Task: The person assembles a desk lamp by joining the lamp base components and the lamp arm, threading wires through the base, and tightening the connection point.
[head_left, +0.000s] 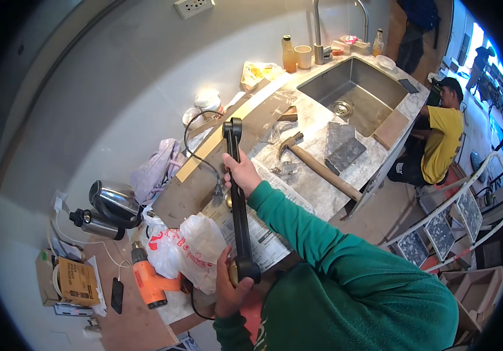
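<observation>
A long black bar-shaped fixture [240, 216] with rounded ends and a brass-coloured part low down slants up over the counter. Closed round its middle is my right hand [244, 174], reaching in from the right in a green sleeve. My left hand [230, 292] grips the lower end at the brass-coloured part. A black cord loops left of the bar to a plug [219, 189] near its middle. Under the bar lie newspaper sheets [266, 243]. Right of my right hand, a wooden-handled claw hammer [324, 169] rests beside dark grey slabs [344, 149].
An orange heat gun [149, 278] and white plastic bags [190, 248] lie left of my left hand, near a phone [117, 295] and kettle [113, 202]. Beyond are a sink [392, 93] and tap [317, 35]. A person in yellow [444, 140] crouches behind a stepladder [438, 237].
</observation>
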Demonstrator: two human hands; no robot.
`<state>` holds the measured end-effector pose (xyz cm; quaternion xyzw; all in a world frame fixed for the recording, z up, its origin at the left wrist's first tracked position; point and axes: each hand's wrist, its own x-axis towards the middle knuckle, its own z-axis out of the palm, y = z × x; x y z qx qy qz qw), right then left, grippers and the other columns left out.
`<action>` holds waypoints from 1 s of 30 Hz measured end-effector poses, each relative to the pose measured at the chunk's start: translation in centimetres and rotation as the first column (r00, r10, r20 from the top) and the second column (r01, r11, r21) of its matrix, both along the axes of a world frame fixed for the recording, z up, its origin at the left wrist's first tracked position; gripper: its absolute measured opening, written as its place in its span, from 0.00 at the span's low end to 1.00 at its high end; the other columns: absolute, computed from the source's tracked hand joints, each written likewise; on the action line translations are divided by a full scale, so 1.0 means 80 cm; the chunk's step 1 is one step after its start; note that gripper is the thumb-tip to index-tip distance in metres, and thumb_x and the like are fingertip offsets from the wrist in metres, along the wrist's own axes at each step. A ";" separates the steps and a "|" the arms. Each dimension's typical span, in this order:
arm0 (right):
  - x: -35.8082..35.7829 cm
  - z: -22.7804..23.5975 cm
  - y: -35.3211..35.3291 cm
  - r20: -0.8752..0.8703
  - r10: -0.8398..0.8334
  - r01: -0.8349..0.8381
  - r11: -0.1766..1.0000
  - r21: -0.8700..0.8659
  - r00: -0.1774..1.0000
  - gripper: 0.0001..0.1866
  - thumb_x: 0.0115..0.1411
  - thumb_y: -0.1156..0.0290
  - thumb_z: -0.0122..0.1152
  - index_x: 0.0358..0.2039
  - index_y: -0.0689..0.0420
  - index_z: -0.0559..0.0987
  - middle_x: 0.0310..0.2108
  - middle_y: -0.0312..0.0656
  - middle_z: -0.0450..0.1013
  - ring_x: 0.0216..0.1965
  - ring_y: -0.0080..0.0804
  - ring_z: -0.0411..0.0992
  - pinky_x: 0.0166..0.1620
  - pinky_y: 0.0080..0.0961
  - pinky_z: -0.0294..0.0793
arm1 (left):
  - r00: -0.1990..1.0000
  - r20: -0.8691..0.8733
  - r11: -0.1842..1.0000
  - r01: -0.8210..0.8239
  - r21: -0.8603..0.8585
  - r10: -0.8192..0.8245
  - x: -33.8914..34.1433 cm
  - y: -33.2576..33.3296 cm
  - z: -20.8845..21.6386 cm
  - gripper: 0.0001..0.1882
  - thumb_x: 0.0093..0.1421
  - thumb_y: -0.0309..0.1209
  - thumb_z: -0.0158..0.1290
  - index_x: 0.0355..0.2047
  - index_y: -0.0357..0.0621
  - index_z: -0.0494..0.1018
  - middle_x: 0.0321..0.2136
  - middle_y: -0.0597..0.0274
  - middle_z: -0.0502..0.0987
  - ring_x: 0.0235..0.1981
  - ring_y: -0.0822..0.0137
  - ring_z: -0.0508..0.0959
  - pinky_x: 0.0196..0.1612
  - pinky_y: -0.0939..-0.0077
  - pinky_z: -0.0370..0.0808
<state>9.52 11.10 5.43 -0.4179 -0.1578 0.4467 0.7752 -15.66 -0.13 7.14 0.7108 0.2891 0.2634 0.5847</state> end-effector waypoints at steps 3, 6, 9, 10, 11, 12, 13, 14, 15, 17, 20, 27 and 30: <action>-0.011 0.003 0.001 0.064 -0.027 0.029 0.999 -0.045 0.998 0.17 0.63 0.65 0.52 0.49 0.53 0.63 0.25 0.33 0.63 0.14 0.19 0.63 0.14 0.19 0.65 | 0.985 0.119 0.949 0.155 -0.275 -0.127 -0.004 0.027 -0.007 0.45 0.55 0.51 0.58 0.61 0.34 0.53 0.42 0.56 0.70 0.41 0.69 0.71 0.48 0.75 0.69; -0.023 0.001 0.002 0.248 -0.087 0.118 0.987 -0.113 0.965 0.29 0.62 0.66 0.53 0.60 0.58 0.55 0.26 0.39 0.66 0.16 0.26 0.66 0.18 0.25 0.68 | 0.968 -0.208 0.982 0.106 -0.154 -0.137 0.023 0.062 0.004 0.42 0.57 0.48 0.57 0.62 0.34 0.52 0.40 0.57 0.71 0.40 0.71 0.72 0.45 0.77 0.71; -0.033 -0.036 0.026 0.620 -0.234 0.376 0.920 -0.107 0.749 0.39 0.60 0.64 0.55 0.65 0.63 0.48 0.31 0.50 0.68 0.26 0.41 0.69 0.31 0.33 0.72 | 0.970 -0.142 0.968 0.171 -0.187 -0.198 0.067 0.088 0.002 0.38 0.57 0.40 0.58 0.60 0.33 0.53 0.35 0.58 0.72 0.33 0.71 0.74 0.37 0.77 0.74; -0.039 -0.039 0.029 0.740 -0.271 0.473 0.878 -0.073 0.616 0.41 0.59 0.63 0.56 0.65 0.65 0.46 0.33 0.55 0.68 0.29 0.47 0.70 0.36 0.36 0.73 | 0.964 -0.180 0.973 0.165 -0.163 -0.194 0.078 0.093 0.005 0.35 0.57 0.37 0.57 0.58 0.34 0.54 0.34 0.58 0.72 0.30 0.70 0.74 0.34 0.76 0.74; -0.045 -0.043 0.028 0.728 -0.230 0.441 0.891 -0.110 0.646 0.42 0.59 0.62 0.56 0.65 0.65 0.46 0.36 0.58 0.66 0.34 0.51 0.69 0.40 0.38 0.71 | 0.958 -0.218 0.977 0.161 -0.138 -0.189 0.089 0.097 0.008 0.32 0.57 0.34 0.56 0.57 0.35 0.55 0.32 0.58 0.72 0.28 0.70 0.75 0.32 0.75 0.74; -0.052 -0.028 0.016 0.713 -0.189 0.409 0.900 -0.149 0.676 0.43 0.59 0.60 0.56 0.66 0.64 0.45 0.39 0.61 0.64 0.38 0.55 0.68 0.44 0.40 0.69 | 0.948 -0.257 0.980 0.161 -0.115 -0.186 0.096 0.098 0.010 0.30 0.57 0.31 0.56 0.56 0.35 0.56 0.30 0.59 0.72 0.25 0.69 0.75 0.29 0.75 0.75; -0.057 -0.019 0.009 0.695 -0.148 0.376 0.908 -0.187 0.704 0.44 0.59 0.59 0.57 0.66 0.63 0.45 0.43 0.64 0.62 0.43 0.59 0.66 0.47 0.42 0.67 | 0.960 -0.242 0.984 0.107 -0.142 -0.139 0.099 0.094 0.009 0.27 0.56 0.28 0.54 0.54 0.37 0.57 0.29 0.59 0.71 0.23 0.69 0.75 0.27 0.74 0.75; -0.061 -0.025 0.015 0.721 -0.195 0.409 0.902 -0.134 0.666 0.44 0.58 0.60 0.57 0.66 0.64 0.45 0.42 0.63 0.62 0.41 0.59 0.67 0.46 0.41 0.68 | 0.969 -0.228 0.984 0.051 -0.170 -0.090 0.101 0.089 0.009 0.25 0.56 0.26 0.52 0.52 0.38 0.58 0.28 0.59 0.71 0.22 0.68 0.75 0.25 0.74 0.74; -0.062 -0.022 0.010 0.716 -0.201 0.405 0.906 -0.124 0.669 0.44 0.58 0.60 0.57 0.66 0.64 0.45 0.42 0.63 0.62 0.41 0.59 0.67 0.46 0.41 0.68 | 0.975 -0.218 0.979 -0.002 -0.203 -0.043 0.101 0.084 0.006 0.23 0.55 0.24 0.51 0.51 0.39 0.59 0.26 0.60 0.71 0.20 0.68 0.75 0.23 0.73 0.74; -0.067 -0.014 0.005 0.705 -0.209 0.387 0.917 -0.100 0.678 0.44 0.58 0.60 0.57 0.65 0.65 0.45 0.41 0.64 0.62 0.40 0.59 0.67 0.47 0.41 0.68 | 0.978 -0.208 0.975 -0.042 -0.217 -0.004 0.094 0.085 0.002 0.19 0.54 0.21 0.49 0.47 0.41 0.61 0.27 0.61 0.71 0.21 0.68 0.75 0.24 0.72 0.76; -0.058 -0.032 0.014 0.777 -0.204 0.311 0.950 0.011 0.595 0.44 0.58 0.58 0.57 0.65 0.68 0.45 0.43 0.65 0.65 0.43 0.53 0.68 0.46 0.36 0.69 | 0.963 -0.269 0.971 -0.072 -0.228 0.008 0.081 0.090 -0.013 0.16 0.54 0.22 0.49 0.44 0.42 0.62 0.24 0.63 0.69 0.20 0.69 0.73 0.23 0.72 0.75; 0.079 0.017 -0.092 0.297 0.127 -0.074 0.980 -0.184 0.946 0.32 0.62 0.64 0.55 0.63 0.60 0.57 0.38 0.43 0.71 0.32 0.24 0.71 0.29 0.22 0.77 | 0.995 -0.102 0.920 -0.063 -0.387 0.025 0.034 0.075 0.048 0.30 0.55 0.25 0.47 0.59 0.38 0.55 0.25 0.65 0.67 0.22 0.73 0.72 0.21 0.76 0.74; 0.089 -0.033 -0.094 0.463 0.253 -0.112 0.944 -0.311 0.850 0.26 0.57 0.64 0.60 0.55 0.62 0.68 0.37 0.42 0.70 0.32 0.27 0.72 0.30 0.25 0.76 | 0.998 0.017 0.895 -0.043 -0.444 0.057 -0.005 0.079 0.035 0.30 0.55 0.24 0.47 0.59 0.36 0.54 0.26 0.63 0.68 0.22 0.71 0.73 0.23 0.74 0.76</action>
